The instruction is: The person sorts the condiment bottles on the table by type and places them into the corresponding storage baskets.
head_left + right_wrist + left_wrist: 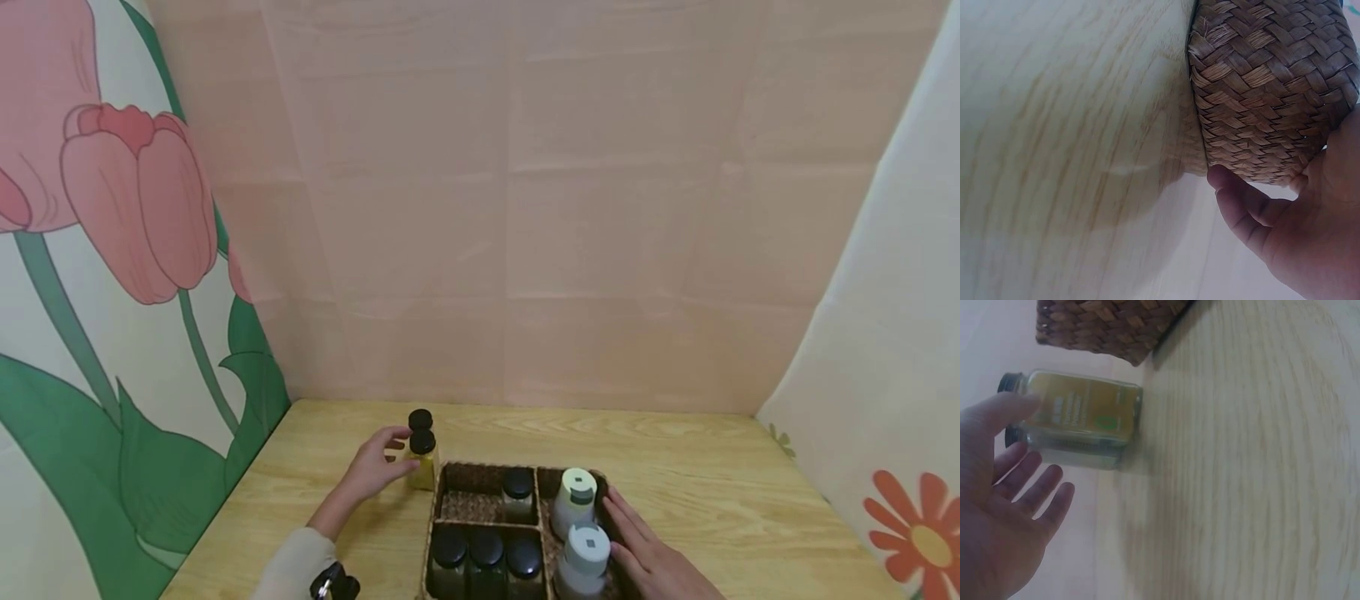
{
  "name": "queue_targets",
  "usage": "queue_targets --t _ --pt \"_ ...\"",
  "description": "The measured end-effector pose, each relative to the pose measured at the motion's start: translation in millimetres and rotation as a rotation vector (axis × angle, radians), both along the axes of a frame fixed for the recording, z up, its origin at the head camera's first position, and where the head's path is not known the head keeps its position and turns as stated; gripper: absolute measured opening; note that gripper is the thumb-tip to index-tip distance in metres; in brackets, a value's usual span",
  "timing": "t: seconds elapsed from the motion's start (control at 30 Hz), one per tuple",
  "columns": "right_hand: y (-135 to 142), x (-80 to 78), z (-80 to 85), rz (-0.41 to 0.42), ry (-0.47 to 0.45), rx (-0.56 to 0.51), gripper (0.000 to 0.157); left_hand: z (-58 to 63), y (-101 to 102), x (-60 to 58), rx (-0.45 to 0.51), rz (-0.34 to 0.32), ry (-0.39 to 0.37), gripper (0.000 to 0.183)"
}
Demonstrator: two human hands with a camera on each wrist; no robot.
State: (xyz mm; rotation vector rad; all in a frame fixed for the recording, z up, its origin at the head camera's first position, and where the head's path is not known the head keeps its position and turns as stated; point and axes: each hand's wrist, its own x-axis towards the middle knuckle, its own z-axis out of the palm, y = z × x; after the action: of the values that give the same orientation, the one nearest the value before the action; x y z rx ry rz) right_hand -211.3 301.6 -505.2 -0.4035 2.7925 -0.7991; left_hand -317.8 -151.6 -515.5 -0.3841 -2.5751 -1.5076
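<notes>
My left hand [378, 465] is beside a square glass jar [422, 473] with a black lid and yellow contents, standing just left of a woven basket [486, 525]. In the left wrist view its thumb overlaps the yellow-labelled jar [1085, 406] near the lid, while the other fingers are loosely spread below. A second black-lidded jar [420, 419] is right behind the first, mostly hidden by it. My right hand [652, 558] rests along the basket's right side, fingers extended. In the right wrist view, fingertips [1221, 178] lie at the woven wall [1266, 94] near its corner.
Inside the basket, one dark-lidded jar [517, 493] sits in the back left compartment and three more [487, 558] in the front left. Two white-capped bottles [587, 550] fill the right compartment. A wooden table [712, 475] lies beneath; a fabric backdrop [510, 208] hangs behind.
</notes>
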Motion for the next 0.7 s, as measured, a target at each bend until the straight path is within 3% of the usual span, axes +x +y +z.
queue_targets --t 0.7 --pt "2 -0.8 -1.1 0.015 0.033 0.021 0.071 -13.5 7 1.6 0.052 -0.018 -0.047 0.052"
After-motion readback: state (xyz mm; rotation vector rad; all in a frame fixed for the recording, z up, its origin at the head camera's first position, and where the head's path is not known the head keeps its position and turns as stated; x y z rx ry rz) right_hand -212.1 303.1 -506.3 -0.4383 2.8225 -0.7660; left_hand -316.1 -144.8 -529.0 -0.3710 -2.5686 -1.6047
